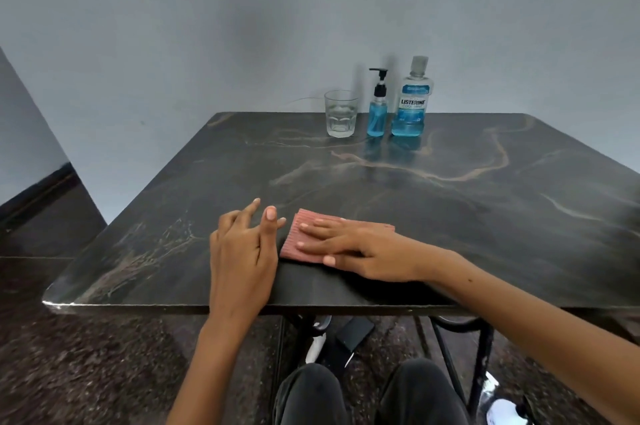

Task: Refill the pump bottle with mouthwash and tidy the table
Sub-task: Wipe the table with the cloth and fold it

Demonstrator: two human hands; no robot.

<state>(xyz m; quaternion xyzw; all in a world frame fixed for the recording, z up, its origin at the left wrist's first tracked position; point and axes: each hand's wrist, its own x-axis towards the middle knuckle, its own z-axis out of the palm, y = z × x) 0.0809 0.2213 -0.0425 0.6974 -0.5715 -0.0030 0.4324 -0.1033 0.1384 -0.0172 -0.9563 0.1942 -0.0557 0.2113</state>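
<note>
Bottles [377,105] number two (one glass [340,114], one cloth [294,234]).

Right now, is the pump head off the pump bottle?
No, the black pump head sits on the pump bottle, upright beside the mouthwash bottle.

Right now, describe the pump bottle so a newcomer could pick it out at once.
At the far edge of the dark marble table, three items stand in a row against the wall. The pump bottle is the middle one, between an empty glass and the mouthwash bottle. It alone has a black pump head; slim, unlabelled, blue liquid inside.
</note>
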